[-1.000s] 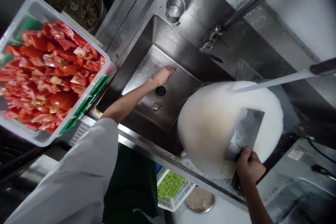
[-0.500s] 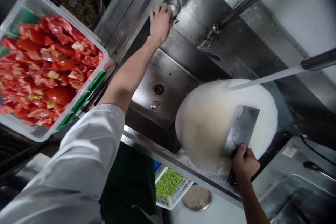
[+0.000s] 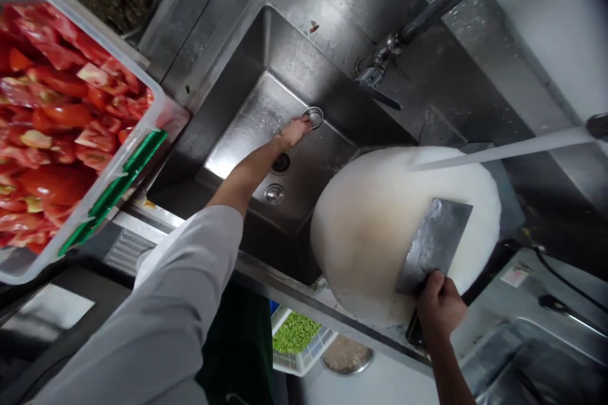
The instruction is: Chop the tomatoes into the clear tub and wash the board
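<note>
A small metal strainer cup (image 3: 313,116) sits low in the steel sink (image 3: 247,69), pinched at its rim by the fingertips of the person's left hand (image 3: 293,131), arm stretched down over the basin just above the drain hole (image 3: 281,162). The right hand (image 3: 439,305) is curled tight around the handle of a cleaver (image 3: 434,245), whose broad blade lies flat on a round white chopping board (image 3: 380,215) propped across the sink's right side. A stream of water (image 3: 498,150) from the right strikes the board's upper edge. Left of the sink, a clear plastic tub (image 3: 164,107) on the counter is heaped with cut tomatoes (image 3: 52,114). Below the counter edge, a white basket of chopped greens (image 3: 295,334) shows.
</note>
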`<state>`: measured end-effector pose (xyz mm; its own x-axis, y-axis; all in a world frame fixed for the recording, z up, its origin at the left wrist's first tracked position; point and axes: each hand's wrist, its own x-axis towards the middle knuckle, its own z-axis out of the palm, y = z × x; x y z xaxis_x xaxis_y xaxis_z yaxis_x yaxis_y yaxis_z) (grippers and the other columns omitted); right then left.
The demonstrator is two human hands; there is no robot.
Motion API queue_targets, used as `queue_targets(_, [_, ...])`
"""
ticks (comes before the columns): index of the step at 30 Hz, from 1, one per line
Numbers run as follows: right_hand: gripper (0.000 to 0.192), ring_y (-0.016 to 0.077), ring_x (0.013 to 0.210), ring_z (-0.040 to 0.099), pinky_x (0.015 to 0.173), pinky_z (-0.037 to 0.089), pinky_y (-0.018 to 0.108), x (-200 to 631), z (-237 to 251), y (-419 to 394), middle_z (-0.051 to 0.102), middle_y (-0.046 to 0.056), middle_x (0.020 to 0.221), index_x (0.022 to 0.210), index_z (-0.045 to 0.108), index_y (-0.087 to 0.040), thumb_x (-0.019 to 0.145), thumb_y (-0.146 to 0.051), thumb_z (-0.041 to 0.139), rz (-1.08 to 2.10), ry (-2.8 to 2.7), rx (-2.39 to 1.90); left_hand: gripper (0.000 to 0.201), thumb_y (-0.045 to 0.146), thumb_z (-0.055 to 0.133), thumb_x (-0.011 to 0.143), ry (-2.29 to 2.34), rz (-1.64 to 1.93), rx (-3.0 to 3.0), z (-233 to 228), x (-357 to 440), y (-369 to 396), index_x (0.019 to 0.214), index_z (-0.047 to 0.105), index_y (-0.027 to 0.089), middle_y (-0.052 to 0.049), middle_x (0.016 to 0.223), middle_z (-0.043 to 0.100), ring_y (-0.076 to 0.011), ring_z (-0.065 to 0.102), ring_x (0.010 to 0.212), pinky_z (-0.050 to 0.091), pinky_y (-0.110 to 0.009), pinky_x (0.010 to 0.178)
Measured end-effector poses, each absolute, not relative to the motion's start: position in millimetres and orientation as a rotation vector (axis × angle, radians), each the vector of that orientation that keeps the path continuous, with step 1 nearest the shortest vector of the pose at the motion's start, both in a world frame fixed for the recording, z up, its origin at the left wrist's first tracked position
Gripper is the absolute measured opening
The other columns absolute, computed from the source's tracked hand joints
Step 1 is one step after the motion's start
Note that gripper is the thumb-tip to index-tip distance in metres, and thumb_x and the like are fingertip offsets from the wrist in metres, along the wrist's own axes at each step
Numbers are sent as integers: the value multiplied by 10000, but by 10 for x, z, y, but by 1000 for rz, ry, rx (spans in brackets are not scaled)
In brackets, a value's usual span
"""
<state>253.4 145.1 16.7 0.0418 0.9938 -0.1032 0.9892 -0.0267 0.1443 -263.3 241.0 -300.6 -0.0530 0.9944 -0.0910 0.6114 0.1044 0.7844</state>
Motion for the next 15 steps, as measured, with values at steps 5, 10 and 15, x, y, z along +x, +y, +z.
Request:
queue_targets(5, [502, 180, 543, 327, 555, 220, 325, 2533, 182, 1445, 390, 11, 529, 671, 351, -286, 1009, -653, 295, 36, 2050, 2155, 251, 163, 529, 1011, 1637, 461, 1743, -3270, -2661, 2048, 1069, 772, 183, -133, 1297, 721, -274, 551, 1331, 418, -450, 1166])
queue_targets(10, [503, 173, 545, 297, 560, 214, 327, 2527, 163, 1432, 346, -4, 542, 681, 349, -287, 993, -675, 281, -11, 2050, 2174, 245, 186, 556, 995, 1420, 213, 1923, -3105, -2747, 994, 1010, 800, 209, -125, 1340, 722, -295, 591, 1308, 406, -467, 1192])
queue_targets(15, [495, 165, 534, 283, 557, 218, 323, 2475, 177, 1451, 333, -9, 538, 677, 342, -286, 984, -672, 291, -15, 2045, 2182, 244, 202, 586, 1012, 1646, 248, 1908, -3129, -2624, 523, 1086, 818, 218, -135, 1327, 728, -397, 497, 1452, 303, -701, 1221])
